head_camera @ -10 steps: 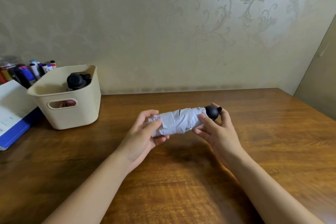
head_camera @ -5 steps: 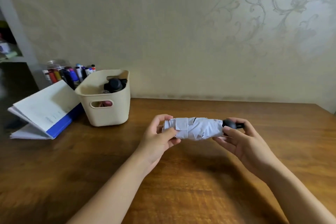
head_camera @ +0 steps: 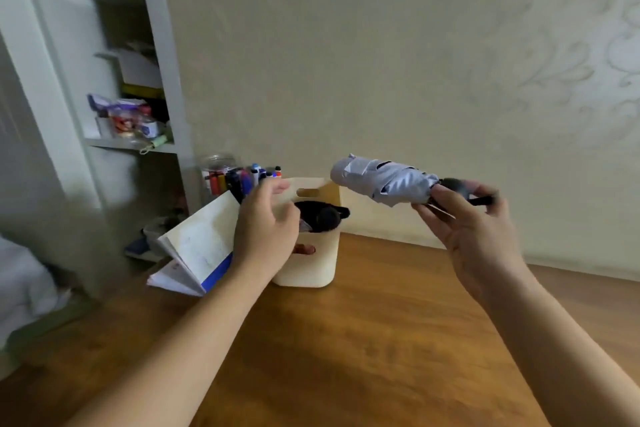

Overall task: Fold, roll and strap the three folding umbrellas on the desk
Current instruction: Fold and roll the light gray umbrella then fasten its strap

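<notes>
A rolled, strapped white folding umbrella hangs in the air above the desk, tilted with its tip toward the upper left. My right hand grips its black handle end. My left hand is off the umbrella, fingers loosely curved, in front of a cream plastic basket. Inside the basket stands a dark rolled umbrella; something reddish shows through the basket's handle slot.
The wooden desk runs to the wall. Left of the basket lies an open white and blue booklet. Behind it stands a jar of markers. A white shelf unit fills the left side.
My left hand let go of the white umbrella and moved left to the basket. My right hand lifted the umbrella up and toward the basket. The view swung left.
</notes>
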